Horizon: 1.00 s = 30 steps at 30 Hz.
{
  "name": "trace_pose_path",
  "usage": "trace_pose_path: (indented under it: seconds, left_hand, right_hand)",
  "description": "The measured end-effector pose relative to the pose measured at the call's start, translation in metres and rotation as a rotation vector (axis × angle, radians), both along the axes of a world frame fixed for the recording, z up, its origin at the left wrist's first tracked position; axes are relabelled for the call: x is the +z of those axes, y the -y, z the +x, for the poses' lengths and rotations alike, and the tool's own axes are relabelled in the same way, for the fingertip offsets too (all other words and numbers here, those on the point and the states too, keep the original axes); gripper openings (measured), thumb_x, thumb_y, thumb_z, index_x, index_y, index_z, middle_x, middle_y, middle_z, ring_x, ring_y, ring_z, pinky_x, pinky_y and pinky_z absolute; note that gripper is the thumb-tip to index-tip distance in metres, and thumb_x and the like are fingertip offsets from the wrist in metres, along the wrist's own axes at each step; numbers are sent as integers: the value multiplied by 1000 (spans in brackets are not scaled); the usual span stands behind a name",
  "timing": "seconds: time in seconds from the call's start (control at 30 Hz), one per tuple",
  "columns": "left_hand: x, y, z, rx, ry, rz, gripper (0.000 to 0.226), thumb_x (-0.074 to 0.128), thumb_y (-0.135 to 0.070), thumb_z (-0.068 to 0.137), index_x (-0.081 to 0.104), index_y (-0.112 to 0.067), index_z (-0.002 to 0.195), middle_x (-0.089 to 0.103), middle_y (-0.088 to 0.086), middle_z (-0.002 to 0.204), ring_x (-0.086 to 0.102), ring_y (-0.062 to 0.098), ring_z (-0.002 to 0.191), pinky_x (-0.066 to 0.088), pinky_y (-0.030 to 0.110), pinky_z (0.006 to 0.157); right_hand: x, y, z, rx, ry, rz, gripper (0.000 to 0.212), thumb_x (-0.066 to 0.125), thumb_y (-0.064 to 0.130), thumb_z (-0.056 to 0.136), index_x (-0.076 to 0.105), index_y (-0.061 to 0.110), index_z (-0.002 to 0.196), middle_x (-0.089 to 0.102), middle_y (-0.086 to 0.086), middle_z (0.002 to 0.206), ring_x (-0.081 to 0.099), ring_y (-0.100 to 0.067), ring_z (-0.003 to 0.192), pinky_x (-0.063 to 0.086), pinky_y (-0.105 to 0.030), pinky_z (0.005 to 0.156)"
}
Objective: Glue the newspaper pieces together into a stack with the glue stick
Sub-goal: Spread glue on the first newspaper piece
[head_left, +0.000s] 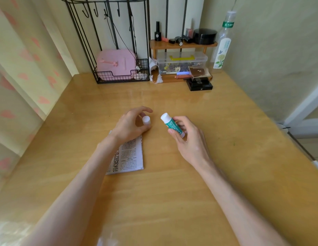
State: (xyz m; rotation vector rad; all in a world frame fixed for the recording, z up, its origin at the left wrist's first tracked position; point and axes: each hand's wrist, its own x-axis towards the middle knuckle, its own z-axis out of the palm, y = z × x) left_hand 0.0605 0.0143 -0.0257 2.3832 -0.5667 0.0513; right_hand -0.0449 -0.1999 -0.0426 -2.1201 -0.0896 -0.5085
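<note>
Honey-coloured wooden worktop [172, 201] fills a corner between cream walls, with a curtain [16, 86] printed with pink hearts on the left. Along the back stand a black wire rack [108, 41] holding a pink case [115, 63], a small wooden shelf [183, 44] of cosmetics over a clear plastic box [181, 62], and a tall clear bottle [223, 41].

From my remote seat I see both hands raised mid-worktop, near each other but not touching. My left hand [129, 126] curls round the white cap [146, 120]. My right hand [188, 139] grips the green glue stick [172, 125], its bare white tip tilted towards the cap. I judge the two are held apart to keep the glue end clear for use.

The newspaper pieces [129, 157] lie flat in a neat stack under my left wrist, close at hand. I cannot tell how many are glued.
</note>
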Motion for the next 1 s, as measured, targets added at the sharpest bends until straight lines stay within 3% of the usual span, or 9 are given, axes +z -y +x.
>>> trace_pose_path:
  seconds: [0.17,0.27,0.33,0.4,0.5,0.6,0.7,0.83,1.0]
  left_hand:
    - [-5,-3,-2,26,59,-34,43,80,-32,89,63,-36,128,64,-8,114,60,16,108,49,45,100]
    - [0,-5,-14,21,158,-123,48,85,-37,84,67,-35,128,61,-8,127,56,13,113,43,27,100]
    - [13,-4,-33,-48,69,-285,43,84,-44,82,72,-33,121,68,-12,120,61,7,102,42,17,81]
    - [21,-1,-57,-122,-74,-411,34,81,-42,82,74,-30,113,74,-14,107,65,7,91,42,23,71]
    - [20,-1,-83,-94,-193,-618,31,79,-32,84,75,-20,113,78,-2,106,71,13,93,52,32,81]
    - [16,-5,-99,-36,-240,-821,36,78,-18,83,73,-5,116,78,7,115,75,16,101,56,29,91]
    - [10,-9,-111,1,-271,-912,28,77,-15,82,74,-5,108,79,1,110,75,14,101,55,24,89]
    - [8,-13,-117,38,-265,-983,28,76,-13,82,74,-4,108,79,0,110,75,14,104,55,22,90]
    - [13,-12,-118,77,-237,-1039,32,76,-11,82,73,3,110,80,4,107,75,12,97,53,16,79]
  right_hand:
    - [1,-4,-2,22,-4,60,27,73,22,100,66,19,126,71,11,108,64,-5,97,49,-12,78]
    - [6,-8,-4,62,-39,182,29,73,24,100,65,22,127,72,13,111,66,-6,101,50,-16,84]
    - [11,-13,-7,110,-49,264,28,74,25,100,64,26,127,73,12,112,68,-9,103,51,-19,88]
    - [17,-20,-12,171,-36,314,27,75,25,99,64,33,123,75,13,108,70,-11,101,53,-23,86]
    - [23,-31,-20,243,-28,346,30,77,23,97,65,38,119,76,11,105,72,-16,97,57,-32,82]
    - [27,-39,-28,290,-26,317,33,82,18,92,68,36,116,76,16,105,70,-10,97,52,-23,80]
    - [27,-45,-36,306,-53,299,39,88,18,86,68,35,114,75,16,104,70,-10,96,52,-21,82]
    - [26,-38,-36,276,-115,325,45,95,19,77,68,25,112,76,9,105,72,-14,100,56,-30,85]
    - [24,-39,-34,249,-168,407,40,95,4,74,68,16,101,77,3,97,74,-11,88,56,-22,80]
